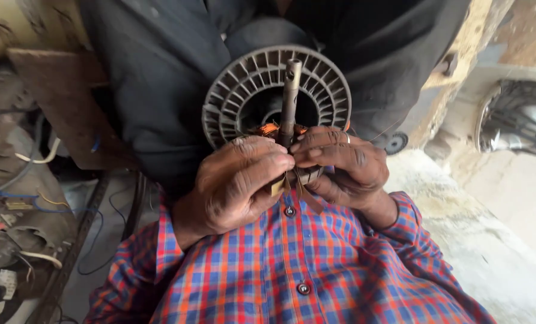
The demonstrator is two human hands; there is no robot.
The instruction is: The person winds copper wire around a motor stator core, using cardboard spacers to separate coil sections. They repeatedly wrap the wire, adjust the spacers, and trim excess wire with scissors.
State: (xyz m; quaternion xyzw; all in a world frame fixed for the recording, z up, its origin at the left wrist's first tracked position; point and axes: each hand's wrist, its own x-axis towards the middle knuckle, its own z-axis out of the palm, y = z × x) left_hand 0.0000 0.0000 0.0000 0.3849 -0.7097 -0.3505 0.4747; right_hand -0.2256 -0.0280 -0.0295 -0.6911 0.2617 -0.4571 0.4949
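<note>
Head view: left hand (235, 180) and right hand (340, 165) both closed on a grey slotted metal motor core (274, 90) with a steel centre shaft (290, 96), held against the lap; fingertips apparently pinch brown insulation strips (304, 192) beside orange copper windings (269, 128).

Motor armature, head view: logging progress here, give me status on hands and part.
Left hand and right hand both gripping motor armature at copper windings. Steel shaft points up between fingertips. Slotted core resting on lap. Nothing blocking.
</note>
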